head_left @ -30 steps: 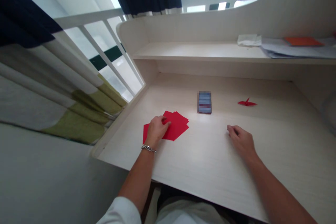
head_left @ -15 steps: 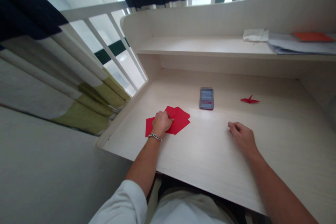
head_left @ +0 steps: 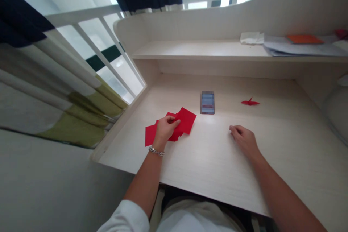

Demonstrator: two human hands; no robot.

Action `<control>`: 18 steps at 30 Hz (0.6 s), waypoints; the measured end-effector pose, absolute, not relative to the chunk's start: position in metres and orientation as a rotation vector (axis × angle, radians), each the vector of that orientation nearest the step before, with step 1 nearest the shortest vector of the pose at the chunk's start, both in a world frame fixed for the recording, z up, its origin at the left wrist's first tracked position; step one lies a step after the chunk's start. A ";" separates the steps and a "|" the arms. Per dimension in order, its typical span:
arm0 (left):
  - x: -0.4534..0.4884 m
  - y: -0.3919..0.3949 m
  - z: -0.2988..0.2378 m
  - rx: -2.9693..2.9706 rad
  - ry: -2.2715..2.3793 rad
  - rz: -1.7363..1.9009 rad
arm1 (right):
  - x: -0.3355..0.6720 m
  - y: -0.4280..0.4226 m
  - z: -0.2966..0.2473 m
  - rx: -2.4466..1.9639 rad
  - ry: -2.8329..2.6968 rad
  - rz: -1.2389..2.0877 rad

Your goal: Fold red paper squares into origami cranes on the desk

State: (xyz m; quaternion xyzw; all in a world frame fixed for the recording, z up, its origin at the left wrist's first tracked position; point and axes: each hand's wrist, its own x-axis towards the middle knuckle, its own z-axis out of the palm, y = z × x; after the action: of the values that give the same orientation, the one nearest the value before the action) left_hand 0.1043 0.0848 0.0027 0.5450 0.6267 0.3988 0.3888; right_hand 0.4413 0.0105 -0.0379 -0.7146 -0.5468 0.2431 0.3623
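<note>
My left hand [head_left: 166, 127] pinches a red square sheet of paper [head_left: 187, 120] between thumb and fingers, lifted a little off the others. Several more red sheets [head_left: 150, 136] lie fanned out beneath and beside this hand on the pale wooden desk [head_left: 201, 159]. My right hand [head_left: 244, 140] rests on the desk with its fingers curled in, and nothing shows in them. Beyond the right hand sits a small folded red paper figure [head_left: 250, 102] with pointed ends. A small rectangular thing with a blurred, bluish face [head_left: 207, 102] lies between the two hands, farther back.
A raised shelf [head_left: 190, 49] runs along the back of the desk. On it are a white folded tissue [head_left: 252, 38], papers [head_left: 299, 51] and an orange flat item [head_left: 305, 39]. White railing and a curtain [head_left: 67, 101] border the left side.
My left hand has taken hold of one red sheet and raised it from the fanned pile. The right hand stays curled on the desk. The view has shifted slightly.
</note>
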 end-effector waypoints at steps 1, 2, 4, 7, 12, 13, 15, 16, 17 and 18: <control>0.115 0.081 0.003 1.254 1.511 1.057 | 0.440 0.011 -0.037 -1.825 -1.402 0.627; 0.127 0.076 0.003 1.128 1.437 1.089 | 0.438 0.011 -0.035 -1.808 -1.405 0.651; 0.156 0.065 0.001 0.956 1.302 1.075 | 0.433 0.012 -0.029 -1.758 -1.381 0.723; 0.198 0.048 -0.006 0.916 1.186 1.009 | 0.422 0.011 -0.022 -1.663 -1.392 0.967; 0.233 0.033 -0.014 1.008 1.219 0.884 | 0.418 0.009 -0.021 -1.766 -1.343 0.967; 0.233 0.032 -0.015 1.059 1.238 0.855 | 0.419 0.009 -0.021 -1.849 -1.380 0.906; 0.226 0.032 -0.016 1.192 1.279 0.800 | 0.422 0.007 -0.020 -1.993 -1.489 0.753; 0.220 0.033 -0.017 1.247 1.300 0.776 | 0.423 0.006 -0.019 -2.053 -1.543 0.676; 0.213 0.035 -0.017 1.300 1.326 0.766 | 0.423 0.005 -0.019 -2.107 -1.585 0.611; 0.206 0.037 -0.018 1.352 1.355 0.760 | 0.423 0.005 -0.019 -2.155 -1.616 0.557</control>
State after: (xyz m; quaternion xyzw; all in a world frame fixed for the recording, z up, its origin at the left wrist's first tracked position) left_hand 0.2059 0.0367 -0.0182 0.5627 0.5639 0.3165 0.5150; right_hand 0.4228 0.0048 -0.0186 -0.7686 -0.5763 0.1985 0.1942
